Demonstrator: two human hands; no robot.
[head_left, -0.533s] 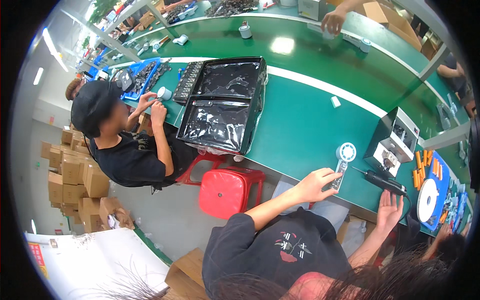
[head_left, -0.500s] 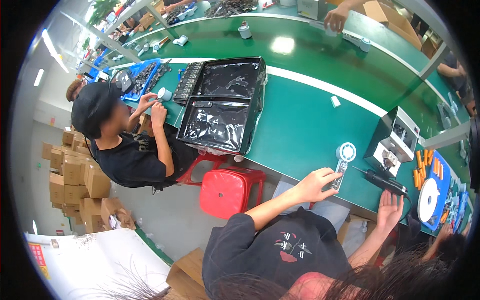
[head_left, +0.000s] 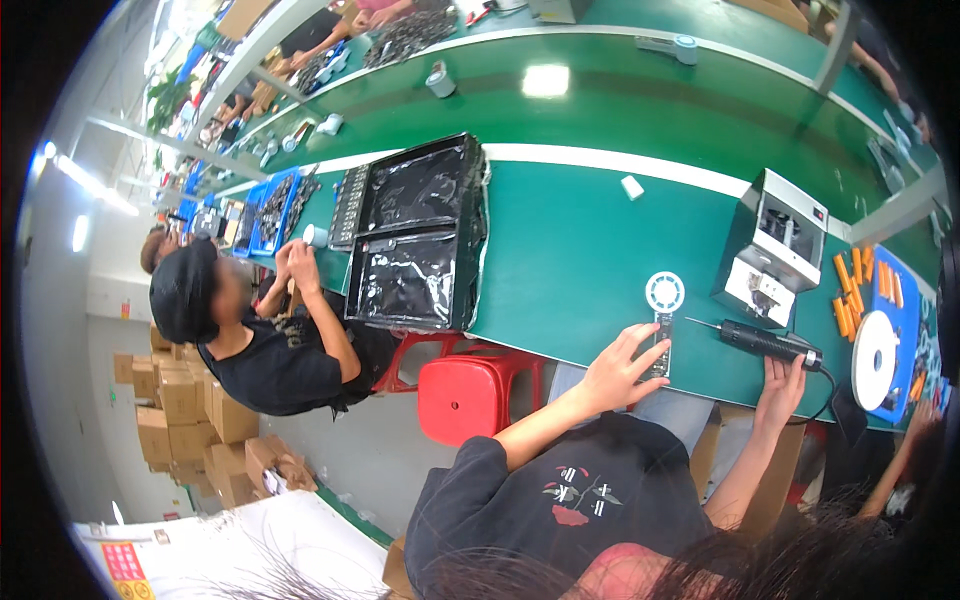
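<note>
On the green bench lies a handheld fan with a round white head and an opened handle showing dark inner parts. My left hand grips that handle from the left, thumb and fingers along its sides. To the right, a black electric screwdriver lies with its thin bit pointing toward the fan. My right hand is at the screwdriver's rear end, fingers against its underside near the cord. The far side of those fingers is partly hidden by the tool.
A silver-black machine stands behind the screwdriver. Orange cylinders, a white reel and a blue tray sit at right. A black two-part tray lies left, beside a co-worker handling a small part. A red stool is below.
My right hand has moved up from below the screwdriver to touch its rear end. My left hand stays on the fan handle. The whole view has turned slightly.
</note>
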